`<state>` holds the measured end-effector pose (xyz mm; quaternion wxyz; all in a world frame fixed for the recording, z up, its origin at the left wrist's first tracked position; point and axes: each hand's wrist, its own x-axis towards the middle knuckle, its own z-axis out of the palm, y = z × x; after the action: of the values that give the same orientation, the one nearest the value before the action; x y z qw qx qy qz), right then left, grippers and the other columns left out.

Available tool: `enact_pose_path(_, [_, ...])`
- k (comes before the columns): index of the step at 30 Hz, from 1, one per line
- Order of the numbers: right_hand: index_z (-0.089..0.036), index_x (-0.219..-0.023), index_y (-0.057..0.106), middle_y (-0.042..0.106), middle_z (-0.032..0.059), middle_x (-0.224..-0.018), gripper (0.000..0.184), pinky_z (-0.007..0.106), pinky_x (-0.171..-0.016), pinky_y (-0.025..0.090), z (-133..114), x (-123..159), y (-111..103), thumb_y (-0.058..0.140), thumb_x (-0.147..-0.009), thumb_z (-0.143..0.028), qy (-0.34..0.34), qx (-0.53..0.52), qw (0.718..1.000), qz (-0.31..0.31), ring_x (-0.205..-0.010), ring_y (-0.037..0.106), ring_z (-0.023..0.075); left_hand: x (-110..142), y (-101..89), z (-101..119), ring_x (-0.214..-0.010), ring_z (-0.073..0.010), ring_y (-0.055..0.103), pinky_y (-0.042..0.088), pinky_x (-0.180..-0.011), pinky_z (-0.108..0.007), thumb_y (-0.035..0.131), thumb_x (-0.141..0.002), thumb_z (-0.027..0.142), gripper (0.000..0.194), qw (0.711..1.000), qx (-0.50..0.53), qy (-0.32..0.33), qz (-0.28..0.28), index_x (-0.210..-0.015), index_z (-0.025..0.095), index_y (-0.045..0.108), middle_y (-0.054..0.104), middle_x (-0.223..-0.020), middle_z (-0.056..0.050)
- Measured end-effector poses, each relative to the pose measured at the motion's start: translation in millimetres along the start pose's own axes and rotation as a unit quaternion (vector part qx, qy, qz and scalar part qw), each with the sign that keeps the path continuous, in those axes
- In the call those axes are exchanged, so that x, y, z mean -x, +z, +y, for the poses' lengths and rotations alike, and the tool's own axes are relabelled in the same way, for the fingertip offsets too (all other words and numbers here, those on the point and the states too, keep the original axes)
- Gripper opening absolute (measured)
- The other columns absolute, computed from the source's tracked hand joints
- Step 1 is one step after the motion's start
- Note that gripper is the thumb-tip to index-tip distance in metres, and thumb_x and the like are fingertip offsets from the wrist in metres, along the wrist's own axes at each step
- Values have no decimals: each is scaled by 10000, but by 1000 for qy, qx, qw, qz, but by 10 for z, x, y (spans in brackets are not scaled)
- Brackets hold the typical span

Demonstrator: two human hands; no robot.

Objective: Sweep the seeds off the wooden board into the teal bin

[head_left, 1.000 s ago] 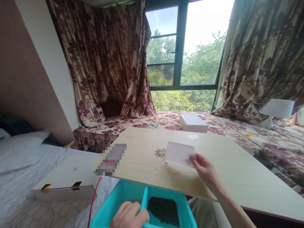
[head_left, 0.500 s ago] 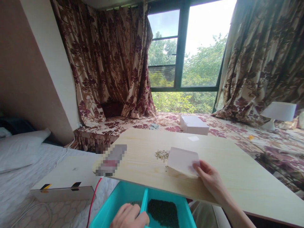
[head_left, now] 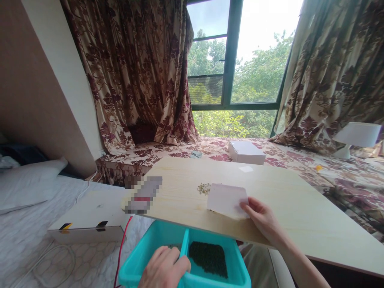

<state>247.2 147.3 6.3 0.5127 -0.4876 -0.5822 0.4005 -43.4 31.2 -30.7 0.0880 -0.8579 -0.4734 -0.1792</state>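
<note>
Centrally, the right hand (head_left: 261,218) pinches a translucent white rectangular sheet (head_left: 226,199) beside small greenish-brown grains (head_left: 204,188). The left hand (head_left: 165,267) curls over a turquoise two-compartment plastic tray (head_left: 165,232), its hold unclear.

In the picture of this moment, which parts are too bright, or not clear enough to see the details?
Head view: the sky in the right window pane is washed out to white; head view, left end of the tabletop: coarse pixel blocks hide what lies there; head view, teal tray: the dark contents merge into one mass.
</note>
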Motion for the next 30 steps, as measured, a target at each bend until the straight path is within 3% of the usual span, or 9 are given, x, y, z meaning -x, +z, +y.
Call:
enact_pose_path(6, [-178,-798,726,735,78,-774,400,302,-631,527,-78,153,-67,719,-627,-539,40,-31,996,-76,-718,662,231,-40,-148,-30,-701,-167,520,354,-651,-260,590,-816,534,305,997,45,26,-47,-816,238,518,548,-754,29])
enact_pose_path(12, [-181,-807,705,742,87,-826,425,313,-657,520,-15,-65,-88,712,-602,-554,10,-19,994,103,-750,670,242,-29,-68,78,-676,-180,504,359,-692,-309,605,-780,562,346,1000,-7,-16,-24,-764,225,530,514,-711,16])
enact_pose_path(23, [-167,-770,699,740,67,-784,282,304,-675,499,-13,-122,17,610,-692,-424,4,69,991,117,-723,661,224,-40,-187,-23,-770,-186,523,350,-681,-269,718,-740,423,287,993,61,-4,-102,-870,245,534,555,-821,27])
enact_pose_path(30, [-163,-792,692,737,77,-763,338,289,-619,503,46,-209,63,638,-669,-474,-2,20,995,95,-705,665,217,-28,-94,18,-706,-178,512,360,-697,-288,658,-784,402,224,998,17,-1,-57,-803,233,511,526,-748,24])
